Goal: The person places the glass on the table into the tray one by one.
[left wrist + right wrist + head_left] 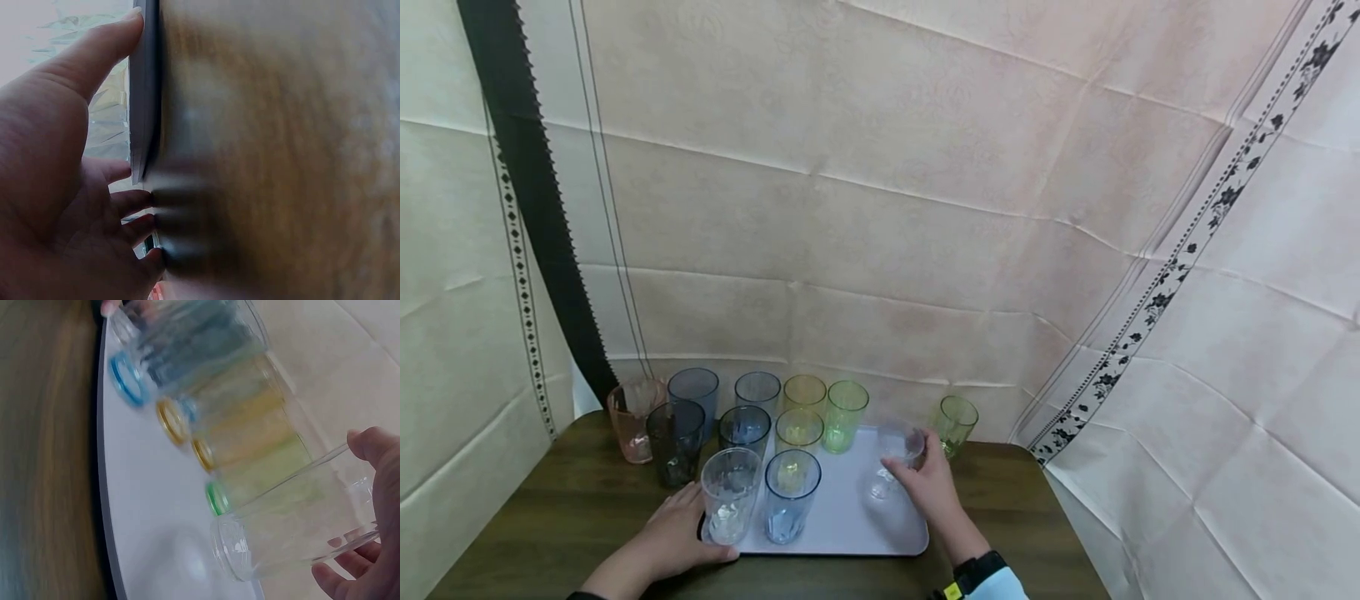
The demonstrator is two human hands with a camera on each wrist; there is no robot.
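My right hand (931,485) holds a clear glass tumbler (891,467) near its rim, thumb on one side and fingers on the other. In the right wrist view the base of that tumbler (281,531) appears just above the white tray (140,494); contact cannot be told. At the tray's front left corner, my left hand (679,533) grips the edge, thumb along the front and fingers around the side. Beside it on the tray stand another clear tumbler (730,500) and a light blue tumbler (791,500). Behind these are yellow tumblers (799,429) and a green tumbler (846,415).
Left of the tray, on the wooden table (550,521), stand a pink tumbler (634,425), a dark grey tumbler (675,446) and a blue tumbler (694,392). An olive-green tumbler (957,423) stands at the back right. Patterned cloth (850,208) hangs behind the table.
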